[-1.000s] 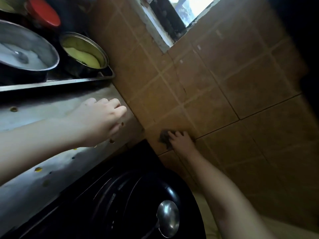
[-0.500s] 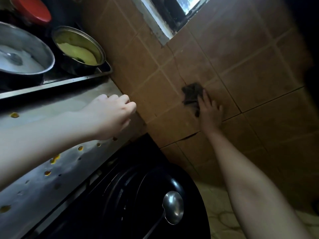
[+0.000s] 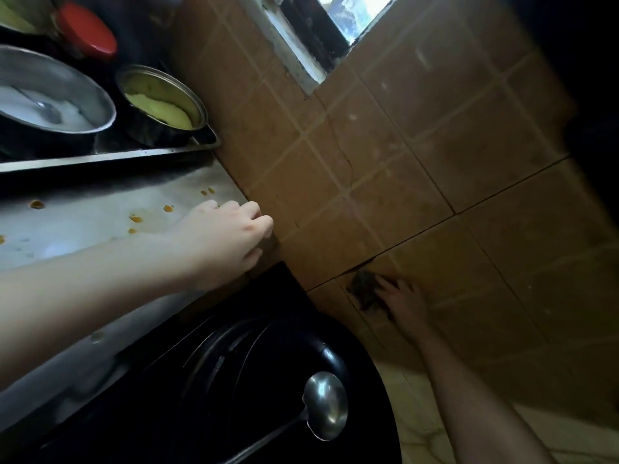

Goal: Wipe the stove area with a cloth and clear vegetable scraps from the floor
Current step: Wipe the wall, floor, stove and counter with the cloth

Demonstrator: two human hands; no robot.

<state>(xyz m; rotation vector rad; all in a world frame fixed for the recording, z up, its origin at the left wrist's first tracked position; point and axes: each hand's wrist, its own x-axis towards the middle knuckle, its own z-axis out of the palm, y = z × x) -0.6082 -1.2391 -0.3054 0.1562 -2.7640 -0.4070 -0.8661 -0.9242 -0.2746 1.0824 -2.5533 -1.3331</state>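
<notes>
A small dark cloth (image 3: 365,291) is pressed flat against the brown tiled wall (image 3: 435,182) by my right hand (image 3: 403,301), low on the wall beside the black wok. My left hand (image 3: 227,239), fingers curled and holding nothing, rests on the steel counter (image 3: 83,226) where it meets the wall. Several orange food spots (image 3: 135,219) dot the counter near that hand. No floor scraps can be seen.
A black wok (image 3: 241,380) with a steel ladle (image 3: 325,405) fills the lower middle. On a steel tray (image 3: 110,155) at upper left stand a wide pan of white liquid (image 3: 50,102), a pot of yellow food (image 3: 160,102) and a red lid (image 3: 88,33). A window (image 3: 338,21) opens above.
My right hand slid the cloth up the wall, then back down to the tile beside the wok. My left hand moved slightly along the counter toward the wall.
</notes>
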